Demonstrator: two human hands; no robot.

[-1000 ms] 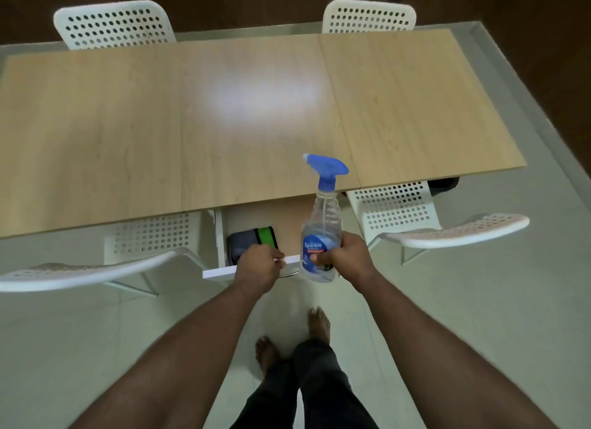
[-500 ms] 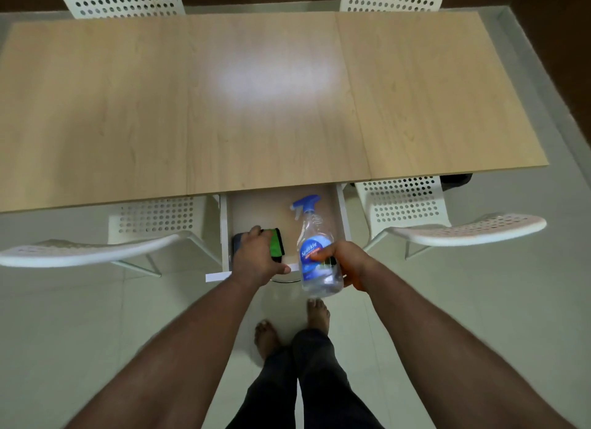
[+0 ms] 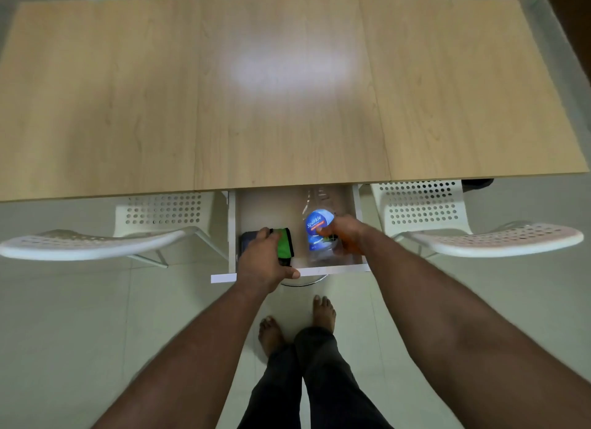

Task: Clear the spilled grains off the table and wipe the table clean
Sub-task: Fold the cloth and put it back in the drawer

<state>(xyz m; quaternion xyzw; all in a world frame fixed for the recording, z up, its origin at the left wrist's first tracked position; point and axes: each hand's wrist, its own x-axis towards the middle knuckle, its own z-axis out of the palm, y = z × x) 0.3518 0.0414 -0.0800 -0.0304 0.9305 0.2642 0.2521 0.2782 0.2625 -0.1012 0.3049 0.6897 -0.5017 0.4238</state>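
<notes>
The light wooden table (image 3: pixel 287 92) fills the upper view; I see no grains on its top. Below its near edge a white drawer (image 3: pixel 271 211) is pulled out. My right hand (image 3: pixel 343 233) grips a clear spray bottle (image 3: pixel 315 225) with a blue label, lying inside the drawer with its nozzle end hidden under the table edge. My left hand (image 3: pixel 262 262) rests on the drawer's front edge, its fingers touching a green and black folded cloth (image 3: pixel 283 244) in the drawer's left part.
White perforated chairs stand at the near left (image 3: pixel 96 241) and near right (image 3: pixel 479 236), and two more at the far side. My bare feet (image 3: pixel 297 323) stand on the pale tiled floor just in front of the drawer.
The spray bottle went from upright above the drawer front down into the drawer, tilted flat under the table edge. My left hand shifted from the drawer front onto the cloth.
</notes>
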